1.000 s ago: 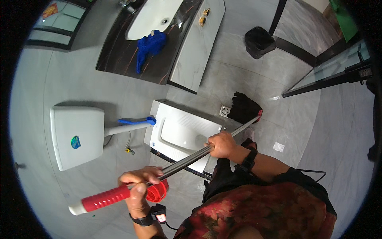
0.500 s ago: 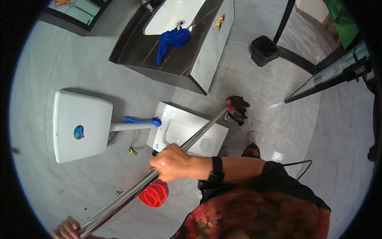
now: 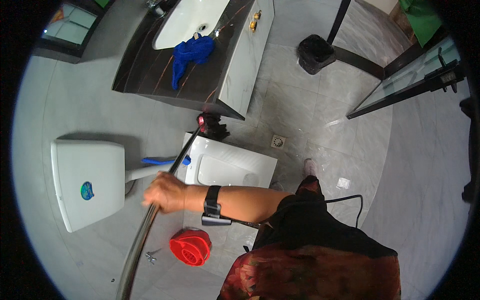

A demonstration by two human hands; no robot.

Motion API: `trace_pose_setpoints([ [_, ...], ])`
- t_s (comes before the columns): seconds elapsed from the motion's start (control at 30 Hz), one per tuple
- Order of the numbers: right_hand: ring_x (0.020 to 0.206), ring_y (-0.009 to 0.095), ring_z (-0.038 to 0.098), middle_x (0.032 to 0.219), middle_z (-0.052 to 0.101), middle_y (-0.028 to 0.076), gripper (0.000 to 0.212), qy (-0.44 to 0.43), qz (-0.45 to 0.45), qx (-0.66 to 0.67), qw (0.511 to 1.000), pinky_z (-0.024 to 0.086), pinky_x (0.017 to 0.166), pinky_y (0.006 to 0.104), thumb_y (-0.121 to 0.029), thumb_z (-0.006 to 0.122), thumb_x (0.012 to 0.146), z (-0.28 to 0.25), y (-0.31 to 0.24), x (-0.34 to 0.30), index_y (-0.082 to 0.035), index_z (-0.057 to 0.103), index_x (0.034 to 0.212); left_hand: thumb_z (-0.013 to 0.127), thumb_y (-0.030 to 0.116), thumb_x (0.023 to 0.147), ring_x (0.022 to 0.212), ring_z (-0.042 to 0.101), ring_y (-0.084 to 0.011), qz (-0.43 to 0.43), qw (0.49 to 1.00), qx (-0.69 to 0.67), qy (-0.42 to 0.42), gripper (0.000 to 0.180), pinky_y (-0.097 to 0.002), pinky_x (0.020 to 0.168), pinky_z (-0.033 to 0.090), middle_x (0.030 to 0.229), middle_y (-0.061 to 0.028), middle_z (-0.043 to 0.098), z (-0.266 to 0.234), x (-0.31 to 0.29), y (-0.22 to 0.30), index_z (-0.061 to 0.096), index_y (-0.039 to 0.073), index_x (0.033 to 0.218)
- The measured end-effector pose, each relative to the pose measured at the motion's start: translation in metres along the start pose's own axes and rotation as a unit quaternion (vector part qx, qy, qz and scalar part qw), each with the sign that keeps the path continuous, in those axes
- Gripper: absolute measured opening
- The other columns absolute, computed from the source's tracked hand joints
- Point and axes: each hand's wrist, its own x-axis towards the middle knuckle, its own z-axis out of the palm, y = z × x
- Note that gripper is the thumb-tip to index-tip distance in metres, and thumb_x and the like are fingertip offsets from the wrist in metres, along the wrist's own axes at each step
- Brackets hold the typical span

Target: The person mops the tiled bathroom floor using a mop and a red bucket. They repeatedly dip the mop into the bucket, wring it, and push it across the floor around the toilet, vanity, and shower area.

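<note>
**Overhead: 1 hand on a mop pole above a toilet**

Centrally, the right hand [image 3: 167, 192] is closed around a long metal pole [image 3: 150, 225], fingers wrapped over the shaft about midway along its visible length; a dark wrist device [image 3: 212, 200] sits just behind it on the forearm. The left hand is out of view, so its state cannot be told. From the grip the pole runs up and away to a dark mop head [image 3: 212, 127] with a red fitting, which lies on the floor between the toilet [image 3: 227, 167] and the vanity cabinet [image 3: 240, 75]; the other way it runs down past the lower edge.

Judged from this hold, good control calls for a second grip lower on the shaft, since 1 hand near the middle steers the far end loosely, and the head sits in a narrow gap.

Just beyond the hand a blue-handled brush [image 3: 162, 161] lies beside the toilet. To the hand's left a white cistern [image 3: 87, 182] hangs on the wall. Below the forearm a red round object [image 3: 190, 247] lies on the tiles, with a small metal fitting [image 3: 150, 256] next to it; both sit near the pole's line of sweep. Farther off are a basin [image 3: 187, 22] with a blue cloth [image 3: 192, 52] on the dark counter, a floor drain [image 3: 278, 141], a black bin [image 3: 315, 52] and a glass door [image 3: 410, 75]. A black cable [image 3: 345, 200] trails near the person's foot and could catch.
</note>
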Motion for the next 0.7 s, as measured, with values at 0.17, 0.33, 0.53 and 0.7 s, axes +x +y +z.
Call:
trace_pose_setpoints([
  [0.17, 0.084, 0.031, 0.065, 0.074, 0.064, 0.010, 0.007, -0.123, 0.186, -0.075, 0.972, 0.046, 0.084, 0.0453, -0.013, 0.069, 0.070, -0.021, 0.104, -0.082, -0.013, 0.062, 0.068, 0.056, 0.024, 0.097, 0.080, 0.068, -0.0361, -0.133, 0.980, 0.136, -0.050, 0.028, -0.0579, 0.083, 0.054, 0.083, -0.0216, 0.067, 0.094, -0.019, -0.100, 0.052, 0.001, 0.081],
  [0.33, 0.082, 0.031, 0.064, 0.077, 0.065, 0.013, 0.005, -0.133, 0.256, -0.097, 0.953, 0.044, 0.084, 0.0420, -0.013, 0.067, 0.071, -0.043, 0.121, -0.117, -0.010, 0.065, 0.072, 0.054, 0.036, 0.098, 0.085, 0.067, -0.0384, -0.240, 0.963, 0.119, 0.020, 0.037, -0.0561, 0.083, 0.054, 0.084, -0.0229, 0.065, 0.085, -0.018, -0.131, 0.047, 0.005, 0.079],
  [0.53, 0.085, 0.032, 0.065, 0.080, 0.067, 0.014, 0.008, -0.169, 0.316, -0.134, 0.924, 0.044, 0.088, 0.0436, -0.011, 0.066, 0.070, -0.096, 0.110, -0.126, -0.008, 0.067, 0.077, 0.058, 0.040, 0.095, 0.090, 0.066, -0.0400, -0.243, 0.966, 0.057, 0.067, 0.039, -0.0546, 0.084, 0.053, 0.084, -0.0224, 0.064, 0.081, -0.029, -0.156, 0.048, 0.005, 0.082],
  [0.7, 0.081, 0.029, 0.065, 0.075, 0.066, 0.010, 0.014, -0.100, 0.311, -0.224, 0.918, 0.045, 0.086, 0.0405, -0.020, 0.073, 0.072, -0.139, 0.121, -0.158, -0.009, 0.065, 0.073, 0.058, 0.030, 0.090, 0.090, 0.061, -0.0342, -0.253, 0.962, -0.047, 0.086, 0.032, -0.0569, 0.100, 0.043, 0.083, -0.0209, 0.061, 0.105, -0.029, -0.191, 0.046, 0.005, 0.074],
])
